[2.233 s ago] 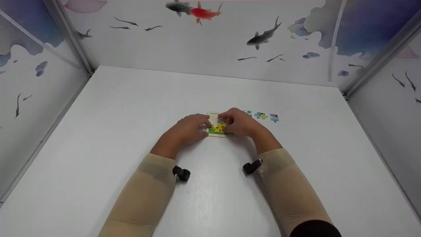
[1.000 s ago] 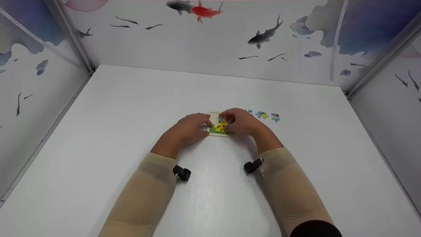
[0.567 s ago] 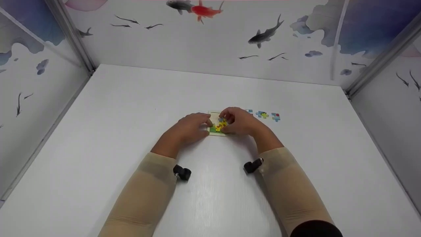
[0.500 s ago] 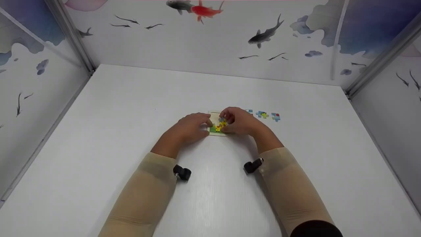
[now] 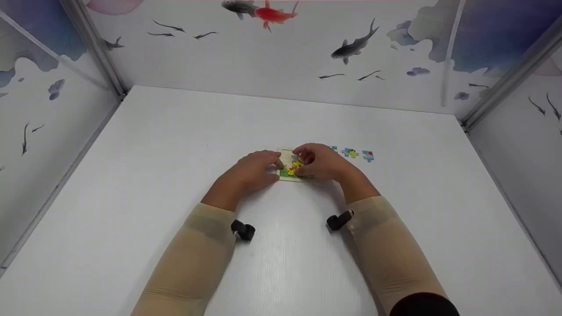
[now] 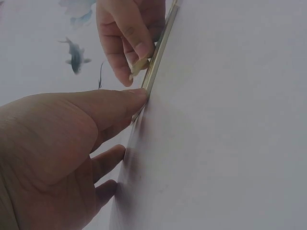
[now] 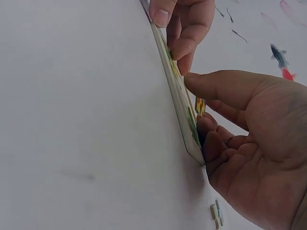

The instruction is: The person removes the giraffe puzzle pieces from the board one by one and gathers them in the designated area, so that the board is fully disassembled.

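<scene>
A flat wooden jigsaw board (image 5: 287, 179) lies mid-table, with a pale bare area at its upper left and green and yellow picture pieces along its lower part. My left hand (image 5: 257, 171) grips the board's left side, thumb at the near edge and fingertips along the frame. Over the board, my right hand (image 5: 322, 162) pinches a yellow-and-blue puzzle piece (image 5: 297, 164) between thumb and fingers. The left wrist view shows this piece (image 6: 139, 67) tilted above the board's surface. The right side of the board is hidden by my right hand.
Right of the board lie loose puzzle pieces: one yellow and blue (image 5: 350, 152), one blue with a red spot (image 5: 368, 155), and another partly behind my right hand. White walls printed with fish enclose the white table (image 5: 175, 131).
Both hands keep nearly the same places. The piece in my right fingers has tilted and risen slightly against the board.
</scene>
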{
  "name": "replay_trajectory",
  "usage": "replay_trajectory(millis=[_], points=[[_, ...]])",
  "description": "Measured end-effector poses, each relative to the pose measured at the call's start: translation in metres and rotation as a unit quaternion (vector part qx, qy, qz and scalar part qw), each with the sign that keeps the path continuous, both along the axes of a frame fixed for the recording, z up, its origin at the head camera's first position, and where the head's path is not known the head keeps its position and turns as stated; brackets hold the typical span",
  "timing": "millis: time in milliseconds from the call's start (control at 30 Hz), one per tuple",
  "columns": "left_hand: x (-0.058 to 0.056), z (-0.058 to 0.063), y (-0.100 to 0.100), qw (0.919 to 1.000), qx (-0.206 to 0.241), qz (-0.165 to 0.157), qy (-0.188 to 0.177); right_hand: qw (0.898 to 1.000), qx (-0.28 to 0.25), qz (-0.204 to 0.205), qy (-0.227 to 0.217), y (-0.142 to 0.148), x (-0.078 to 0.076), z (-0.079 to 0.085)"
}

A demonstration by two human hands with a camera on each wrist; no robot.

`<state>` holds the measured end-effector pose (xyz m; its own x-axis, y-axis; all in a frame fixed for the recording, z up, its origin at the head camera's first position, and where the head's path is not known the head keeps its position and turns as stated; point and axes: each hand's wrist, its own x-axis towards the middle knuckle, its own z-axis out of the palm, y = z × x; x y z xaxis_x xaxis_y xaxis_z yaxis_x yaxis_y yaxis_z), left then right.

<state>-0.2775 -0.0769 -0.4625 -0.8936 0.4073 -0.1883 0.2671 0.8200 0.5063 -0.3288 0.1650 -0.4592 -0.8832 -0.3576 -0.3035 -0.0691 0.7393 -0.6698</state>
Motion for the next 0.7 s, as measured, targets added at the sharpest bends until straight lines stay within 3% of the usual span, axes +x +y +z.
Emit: replay_trajectory(millis=[200,467,700], points=[[0.000,0.001,0.001,1.0000,0.001,0.000,0.000,0.999,-0.016,-0.028,-0.008,0.002,-0.002,0.003],[0.000,0.000,0.000,0.9999,0.009,0.007,-0.005,0.999,-0.015,-0.026,0.021,0.009,0.000,0.013],[0.001,0.001,0.000,0.9998,0.015,0.008,-0.012,0.998,-0.004,-0.039,0.041,0.036,0.000,0.027]])
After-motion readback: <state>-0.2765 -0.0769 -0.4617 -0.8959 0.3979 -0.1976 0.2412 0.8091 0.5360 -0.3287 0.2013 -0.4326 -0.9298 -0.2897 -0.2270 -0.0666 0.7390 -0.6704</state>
